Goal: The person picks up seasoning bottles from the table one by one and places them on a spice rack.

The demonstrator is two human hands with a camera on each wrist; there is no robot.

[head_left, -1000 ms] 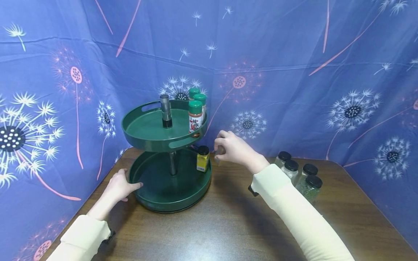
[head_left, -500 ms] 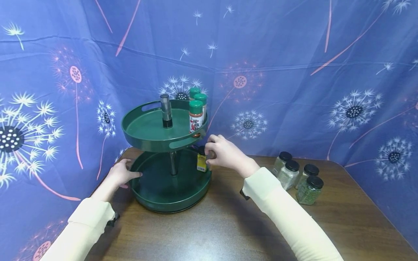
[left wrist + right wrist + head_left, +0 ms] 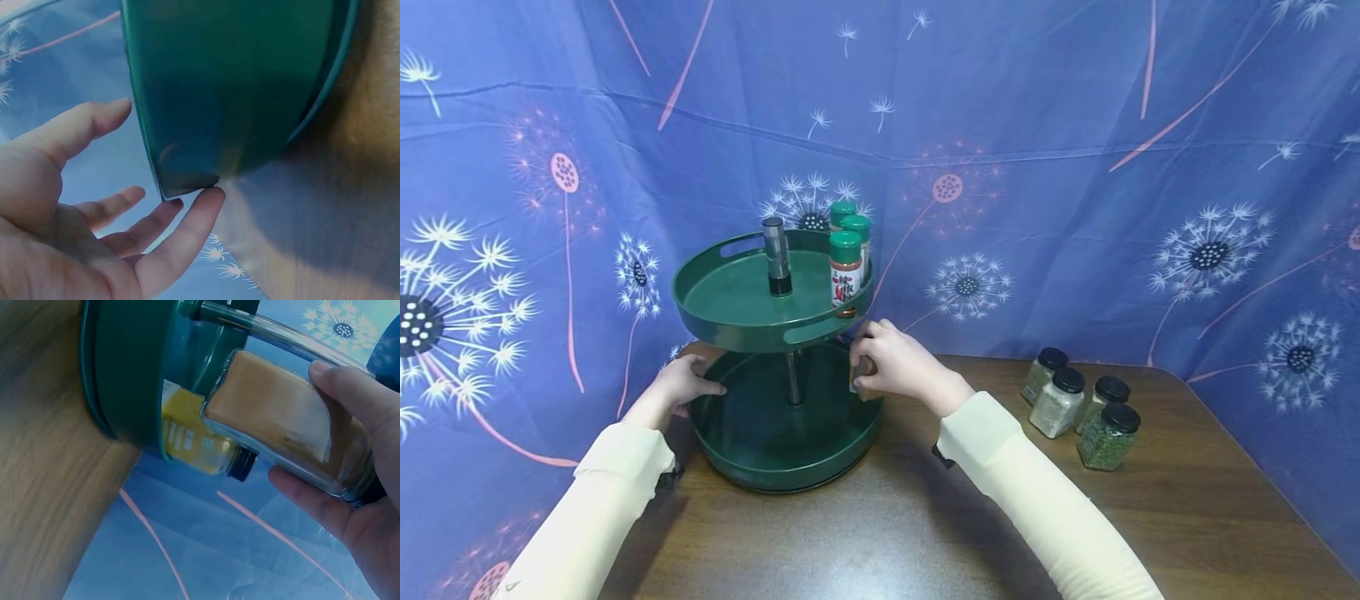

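A two-tier green rotating rack stands on the wooden table, its upper tray point(image 3: 737, 335) held above the lower tray point(image 3: 786, 477) by a metal post. My right hand point(image 3: 901, 363) grips a glass spice jar point(image 3: 269, 403) of brown powder over the right side of the lower tray. Beside that jar, a yellow-labelled jar point(image 3: 190, 434) with a black lid stands in the lower tray; my hand hides it in the head view. My left hand point(image 3: 679, 385) is at the lower tray's left side, thumb over the rim and fingertips right at the outer wall.
Several green-capped seasoning bottles point(image 3: 847, 271) stand at the upper tray's right edge. On the table at right are several black-lidded glass jars, among them one of green herbs point(image 3: 1108, 437) and one of white contents point(image 3: 1057, 404). A blue dandelion-print cloth point(image 3: 1037, 183) hangs behind.
My right hand has carried the brown-powder jar leftward from beside the rack to over the lower tray, covering the yellow jar. My left hand has shifted slightly up along the rim.
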